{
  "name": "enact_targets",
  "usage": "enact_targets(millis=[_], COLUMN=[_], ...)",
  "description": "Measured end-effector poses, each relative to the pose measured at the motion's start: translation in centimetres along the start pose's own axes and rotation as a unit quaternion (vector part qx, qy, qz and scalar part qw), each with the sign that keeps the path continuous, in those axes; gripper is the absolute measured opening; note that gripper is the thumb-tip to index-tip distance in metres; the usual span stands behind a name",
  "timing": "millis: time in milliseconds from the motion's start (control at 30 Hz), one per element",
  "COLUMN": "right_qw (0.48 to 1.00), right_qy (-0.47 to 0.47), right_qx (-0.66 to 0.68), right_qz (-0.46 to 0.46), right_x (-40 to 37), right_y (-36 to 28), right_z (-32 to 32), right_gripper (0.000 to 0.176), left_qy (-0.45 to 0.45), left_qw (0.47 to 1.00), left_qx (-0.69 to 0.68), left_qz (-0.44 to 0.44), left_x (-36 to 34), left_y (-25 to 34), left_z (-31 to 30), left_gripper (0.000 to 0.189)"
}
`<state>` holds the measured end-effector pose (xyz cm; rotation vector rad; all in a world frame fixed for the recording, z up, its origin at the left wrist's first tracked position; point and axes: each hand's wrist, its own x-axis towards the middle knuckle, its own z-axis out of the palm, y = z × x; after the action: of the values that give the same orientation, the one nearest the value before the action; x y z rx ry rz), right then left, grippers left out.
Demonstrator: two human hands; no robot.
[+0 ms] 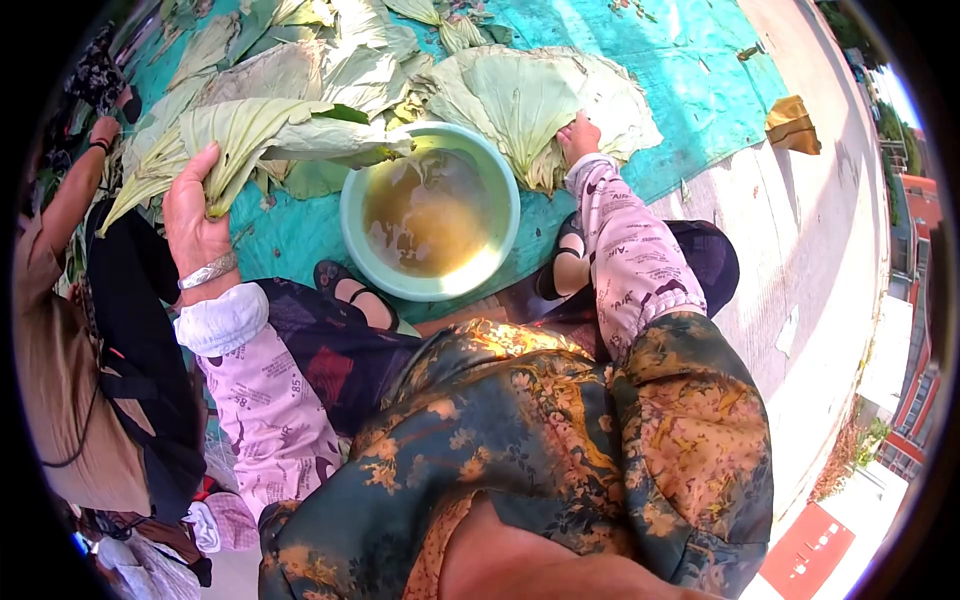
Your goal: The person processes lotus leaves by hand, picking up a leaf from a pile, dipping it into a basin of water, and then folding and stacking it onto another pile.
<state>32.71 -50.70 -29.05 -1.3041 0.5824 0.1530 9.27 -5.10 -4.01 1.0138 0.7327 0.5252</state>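
My left hand [195, 225], with a silver bracelet at the wrist, is closed on a large pale green leaf [240, 140] with fanning veins. That leaf is folded over, and its right end reaches over the rim of a light green basin [352, 235]. Cloudy brownish water [425, 215] stands in the basin, between my feet. My right hand [578, 138] is at the lower right of another broad, wilted leaf [530, 100] spread beyond the basin. Its fingers look curled against that leaf, their tips partly hidden.
Several more leaves [275, 75] lie piled on a turquoise tarp [690, 75] at the far left. Another person's arm [70, 185] is close on my left. A brown folded piece [792, 125] sits at the tarp's right corner, beside pale concrete [800, 220].
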Motion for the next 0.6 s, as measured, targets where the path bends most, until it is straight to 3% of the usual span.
enact_targets(millis=[67, 100, 133, 200, 333, 367, 467, 567, 600], right_qw=[0.999, 0.999, 0.984, 0.89, 0.754, 0.797, 0.82, 0.866, 0.764], right_qy=[0.043, 0.01, 0.029, 0.063, 0.015, 0.036, 0.157, 0.131, 0.064], right_qx=[-0.019, -0.012, -0.12, -0.327, -0.478, -0.493, -0.48, -0.471, -0.614], right_qz=[-0.022, -0.034, -0.129, -0.312, -0.45, -0.348, -0.269, -0.105, -0.187], right_x=[0.6, 1.4, 2.1, 2.7, -0.4, -1.1, 4.7, 6.7, 6.4], right_y=[-0.7, -0.7, -0.6, -0.9, -1.9, -2.3, 1.0, 1.6, 1.6], right_z=[1.1, 1.1, 1.3, 2.0, 4.3, 4.3, 0.1, -1.9, -2.2], right_gripper=[0.024, 0.026, 0.026, 0.027, 0.027, 0.027, 0.026, 0.025, 0.023], left_qy=[0.001, -0.003, -0.006, -0.004, 0.001, -0.002, -0.007, -0.01, -0.006], left_qw=[1.0, 1.0, 1.0, 1.0, 1.0, 1.0, 1.0, 1.0, 1.0], left_qx=[0.005, 0.004, 0.002, -0.003, 0.002, 0.001, -0.003, -0.002, 0.0], left_qz=[-0.004, -0.008, -0.012, 0.001, -0.011, -0.014, -0.016, -0.014, -0.016], left_x=[0.0, 0.1, 0.1, -0.2, 0.1, 0.2, 0.4, 0.0, -0.2], left_y=[0.0, 0.0, 0.0, 0.0, 0.1, 0.1, 0.0, 0.0, 0.2], left_z=[-0.2, -0.3, -0.3, -0.1, -0.4, -0.5, -0.6, -0.2, -0.1], left_gripper=[0.026, 0.026, 0.025, 0.025, 0.024, 0.024, 0.023, 0.022, 0.022])
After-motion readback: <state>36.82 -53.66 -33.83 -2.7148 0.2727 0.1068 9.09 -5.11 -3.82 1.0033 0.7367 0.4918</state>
